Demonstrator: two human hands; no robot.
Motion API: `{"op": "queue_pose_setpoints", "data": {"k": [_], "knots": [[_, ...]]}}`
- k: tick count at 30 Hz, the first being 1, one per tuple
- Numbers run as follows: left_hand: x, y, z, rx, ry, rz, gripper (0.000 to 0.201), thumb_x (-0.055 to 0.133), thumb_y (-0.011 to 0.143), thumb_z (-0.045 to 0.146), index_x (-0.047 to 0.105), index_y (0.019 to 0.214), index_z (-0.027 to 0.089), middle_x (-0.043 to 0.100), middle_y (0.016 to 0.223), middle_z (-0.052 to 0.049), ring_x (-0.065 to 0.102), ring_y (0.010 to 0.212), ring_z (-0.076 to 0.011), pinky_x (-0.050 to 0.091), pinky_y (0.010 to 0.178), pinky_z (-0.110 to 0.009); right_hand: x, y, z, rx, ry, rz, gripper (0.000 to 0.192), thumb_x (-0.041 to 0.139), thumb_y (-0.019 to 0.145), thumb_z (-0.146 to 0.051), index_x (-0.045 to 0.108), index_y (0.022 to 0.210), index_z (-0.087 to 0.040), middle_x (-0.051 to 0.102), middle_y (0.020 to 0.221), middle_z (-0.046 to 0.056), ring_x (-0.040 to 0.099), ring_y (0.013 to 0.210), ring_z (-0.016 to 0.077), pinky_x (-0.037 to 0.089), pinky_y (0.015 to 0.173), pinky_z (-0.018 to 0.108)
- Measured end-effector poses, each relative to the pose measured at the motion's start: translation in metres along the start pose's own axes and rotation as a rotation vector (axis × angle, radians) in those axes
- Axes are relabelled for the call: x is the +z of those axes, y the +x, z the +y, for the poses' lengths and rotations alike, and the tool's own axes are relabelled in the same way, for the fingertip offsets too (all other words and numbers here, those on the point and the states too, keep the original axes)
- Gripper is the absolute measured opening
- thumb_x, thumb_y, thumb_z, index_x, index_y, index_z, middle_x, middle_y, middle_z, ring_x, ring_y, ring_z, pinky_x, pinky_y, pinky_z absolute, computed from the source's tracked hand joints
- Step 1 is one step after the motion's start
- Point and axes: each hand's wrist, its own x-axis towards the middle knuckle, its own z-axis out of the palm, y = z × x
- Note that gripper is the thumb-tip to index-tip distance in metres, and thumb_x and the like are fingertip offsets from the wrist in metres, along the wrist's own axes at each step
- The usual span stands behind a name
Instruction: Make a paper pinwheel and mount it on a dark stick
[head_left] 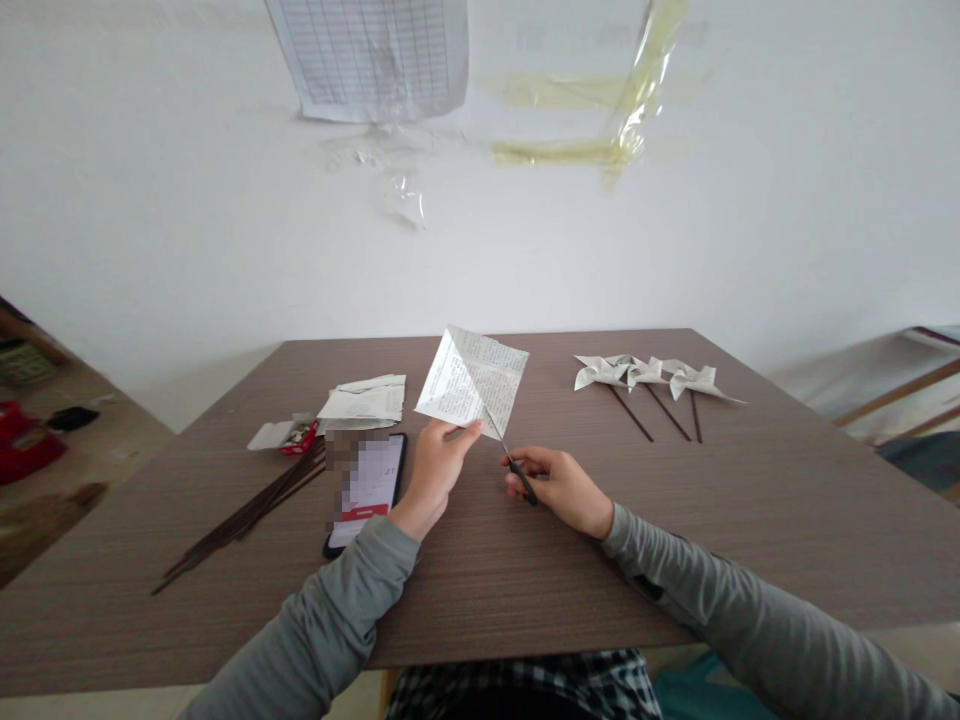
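My left hand [441,468] pinches the lower edge of a printed paper square [486,365], held up above the table with a diagonal crease across it. In my right hand [561,486] is a pair of scissors with black handles [523,482]. The scissor blades meet the paper's lower corner and run along the diagonal; how far they have cut is hard to see. Under my left wrist lies a smartphone [375,478] with its screen lit. A stack of paper squares [365,401] rests beyond the phone.
Three paper pinwheels [651,375] on dark sticks lie at the back right of the brown table [600,610]. On the left are a bundle of dark sticks [247,510] and an open small red box [298,437] of small items. A white wall [465,270] stands behind.
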Motion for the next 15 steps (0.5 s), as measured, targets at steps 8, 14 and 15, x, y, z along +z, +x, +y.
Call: {"op": "queue_pose_setpoints", "data": {"k": [8,14,15], "knots": [[-0.0008,-0.0007,0.0028,-0.010,0.002,-0.003,0.020,0.099,0.090,0.043,0.096,0.092,0.023,0.099,0.117,-0.017,0.090,0.127,-0.0438,0.065,0.123,-0.056,-0.0008,0.0023,0.0029,-0.020,0.014,-0.016,0.053,0.099,0.092,-0.074,0.092,0.115,-0.027,0.089,0.087,0.010,0.086,0.087,0.0350,0.073,0.089,0.049],[0.0003,-0.0008,0.0016,-0.004,0.008,-0.029,0.017,0.098,0.091,0.040,0.097,0.094,0.023,0.099,0.122,-0.019,0.090,0.130,-0.0456,0.063,0.126,-0.059,-0.0013,0.0042,0.0041,-0.027,0.026,-0.012,0.064,0.099,0.088,-0.080,0.089,0.116,-0.023,0.091,0.090,0.011,0.084,0.084,0.0318,0.072,0.090,0.048],[0.0005,-0.0006,0.0012,-0.001,0.006,-0.035,0.017,0.098,0.091,0.040,0.098,0.096,0.023,0.099,0.124,-0.019,0.090,0.131,-0.0459,0.063,0.126,-0.060,-0.0013,0.0038,0.0035,-0.025,0.027,-0.008,0.060,0.100,0.089,-0.079,0.090,0.114,-0.025,0.092,0.090,0.011,0.084,0.085,0.0327,0.073,0.090,0.048]]}}
